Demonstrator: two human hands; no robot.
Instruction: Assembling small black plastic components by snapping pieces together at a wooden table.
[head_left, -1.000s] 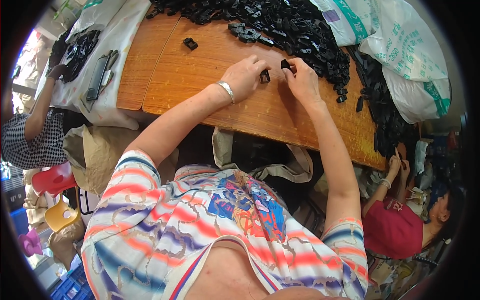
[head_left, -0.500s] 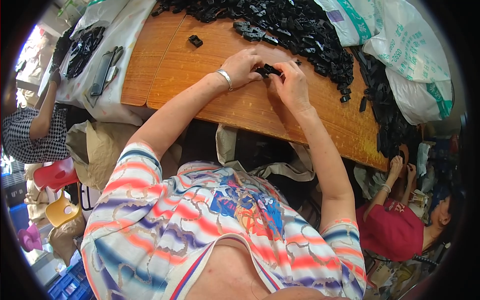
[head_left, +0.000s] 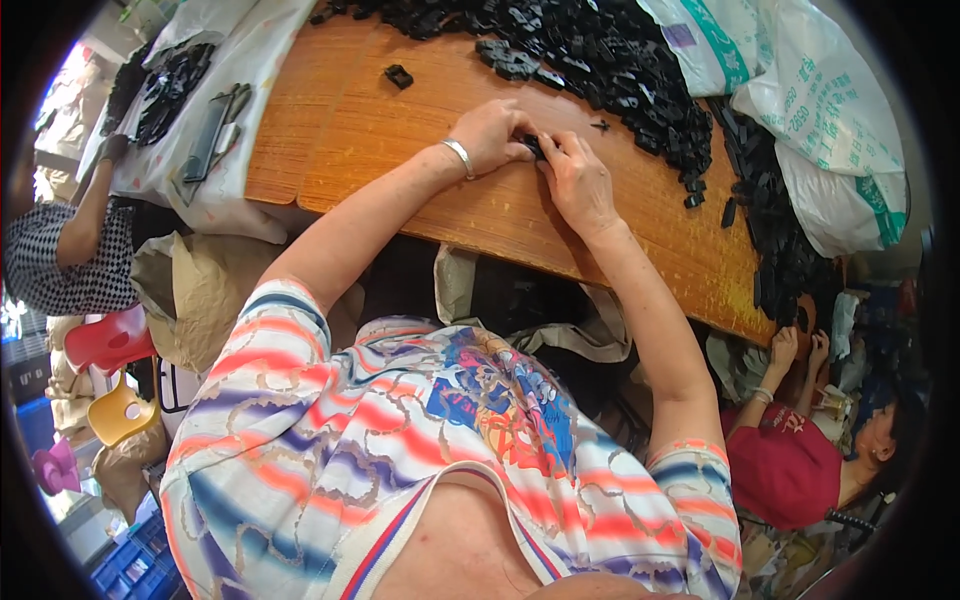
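Over the middle of the wooden table (head_left: 350, 150), my left hand (head_left: 492, 138) and my right hand (head_left: 580, 188) meet at the fingertips. Pinched between them is a small black plastic part (head_left: 534, 148). Fingers cover most of it, so I cannot tell whether it is one piece or two pressed together. A single black plastic piece (head_left: 399, 77) lies apart, beyond my left hand. Past my right hand rests a tiny dark bit (head_left: 600, 126). A large heap of black plastic pieces (head_left: 620, 85) spreads across the far side.
White plastic bags (head_left: 815, 120) with green print stand at the far right. More black parts (head_left: 780, 240) line the right side, where a co-worker in a red shirt (head_left: 790, 465) sits. Another person (head_left: 70, 250) works at a covered table on the left. Open brown sacks (head_left: 205, 300) hang below.
Black parts showed between my hands before; now my fingertips have closed together and hide more of them. My right fingers have shifted slightly left and bent over the part.
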